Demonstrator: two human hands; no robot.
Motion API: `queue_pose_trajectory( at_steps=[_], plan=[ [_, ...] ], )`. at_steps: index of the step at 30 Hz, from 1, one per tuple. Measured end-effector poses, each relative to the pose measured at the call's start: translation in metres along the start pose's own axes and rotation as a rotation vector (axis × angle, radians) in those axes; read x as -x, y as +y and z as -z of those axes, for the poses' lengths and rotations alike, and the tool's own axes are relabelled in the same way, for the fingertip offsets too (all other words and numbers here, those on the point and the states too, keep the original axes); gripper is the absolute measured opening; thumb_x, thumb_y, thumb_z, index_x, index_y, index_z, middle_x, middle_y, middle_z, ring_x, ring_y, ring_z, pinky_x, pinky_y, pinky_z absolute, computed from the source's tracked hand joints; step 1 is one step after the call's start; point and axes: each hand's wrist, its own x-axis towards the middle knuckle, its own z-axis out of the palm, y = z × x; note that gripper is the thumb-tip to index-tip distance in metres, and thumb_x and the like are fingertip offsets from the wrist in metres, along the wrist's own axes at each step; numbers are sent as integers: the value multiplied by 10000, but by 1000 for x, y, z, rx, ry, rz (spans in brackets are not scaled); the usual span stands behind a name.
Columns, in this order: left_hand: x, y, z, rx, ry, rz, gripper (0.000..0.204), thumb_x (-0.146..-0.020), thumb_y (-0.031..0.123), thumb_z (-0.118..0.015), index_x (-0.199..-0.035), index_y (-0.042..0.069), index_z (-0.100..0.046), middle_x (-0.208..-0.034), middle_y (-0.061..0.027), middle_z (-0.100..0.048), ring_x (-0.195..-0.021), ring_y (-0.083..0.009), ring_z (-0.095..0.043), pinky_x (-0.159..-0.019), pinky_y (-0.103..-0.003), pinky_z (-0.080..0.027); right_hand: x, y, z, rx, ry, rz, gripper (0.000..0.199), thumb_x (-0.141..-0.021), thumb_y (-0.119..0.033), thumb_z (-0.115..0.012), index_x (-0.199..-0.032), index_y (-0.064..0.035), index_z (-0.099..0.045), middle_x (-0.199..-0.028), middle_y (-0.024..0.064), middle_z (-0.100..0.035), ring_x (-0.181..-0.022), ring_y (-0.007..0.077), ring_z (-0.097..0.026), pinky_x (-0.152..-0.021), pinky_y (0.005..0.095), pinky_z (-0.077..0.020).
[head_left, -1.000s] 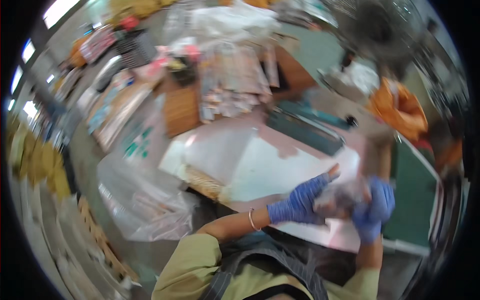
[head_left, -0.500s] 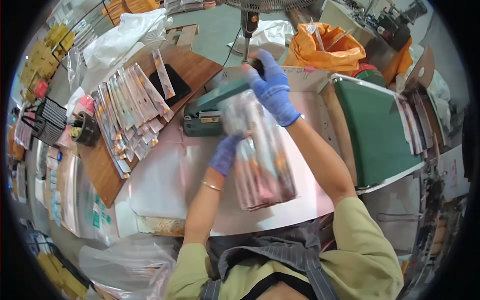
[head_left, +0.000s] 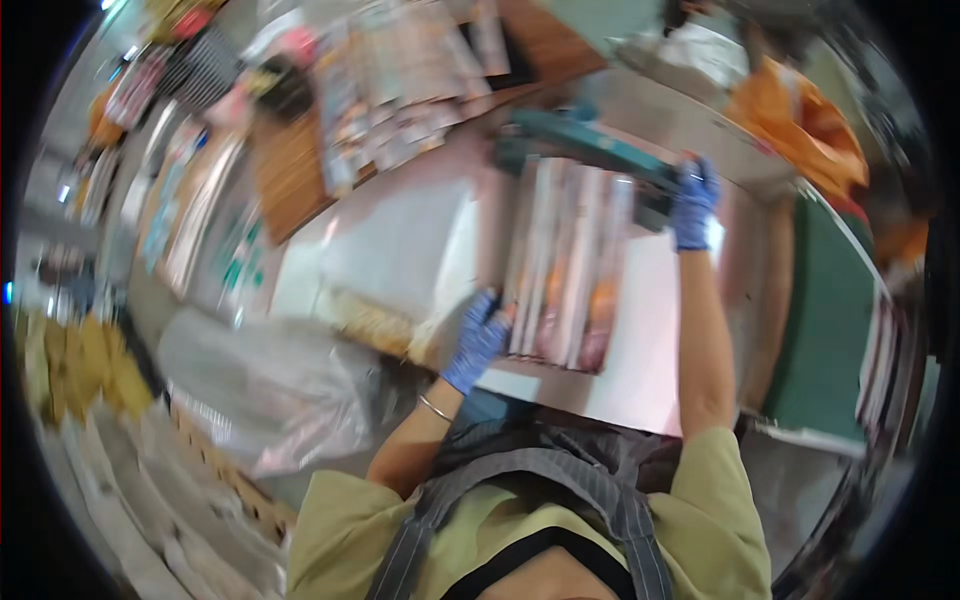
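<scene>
A clear plastic bag (head_left: 565,265) filled with several slim, colourful packs lies on the white worktop, its top end under the arm of a teal bag sealer (head_left: 590,140). My right hand (head_left: 694,205), in a blue-purple glove, is closed around the right end of that arm, which is lowered across the bag. Beside the bag's lower left edge is my left hand (head_left: 478,342), gloved alike, its thumb and fingers apart and the fingertips at the bag's side. Motion smears much of the picture.
Many similar slim packs (head_left: 400,80) lie on a brown wooden board (head_left: 285,175) at the far left. To the right stands a green-surfaced board (head_left: 825,320) with a pale edge. An orange sack (head_left: 810,125) sits at the far right, and clear plastic sheeting (head_left: 270,385) at the near left.
The bag now lies straight with its top end under the sealer arm. My right hand has come down onto the arm's end; my left hand moved to the bag's lower left. The view has turned.
</scene>
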Motion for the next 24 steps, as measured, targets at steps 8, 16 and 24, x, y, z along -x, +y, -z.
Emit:
queue_pose_trajectory(
  at_steps=[8,16,24],
  plan=[
    [-32,67,136,-312,11,-164,121,-725,85,-633,-830,35,-598,-764,-19,-600,-704,-101,-545,-670,-251,-453,37,-28,-23,448,9,357,365,-749,-186,-616,-1051,-4,-523,-968,133,-545,-861,245,-522,-791,336,-408],
    [-87,49,129,-761,85,-483,108,-724,154,-565,-779,70,-607,-772,-152,-589,-760,-307,-563,-691,-364,-451,246,-113,-48,755,-576,334,308,-666,-245,-657,-909,-76,-571,-1186,206,-409,-1118,397,-339,-934,461,-271],
    [-84,81,101,-778,250,-838,117,-759,111,-513,-825,25,-556,-769,-181,-571,-693,-357,-532,-662,-384,-447,220,-127,-121,470,-493,421,175,-739,-173,-586,-739,1,-569,-1125,176,-479,-1096,379,-369,-944,427,-261]
  ],
)
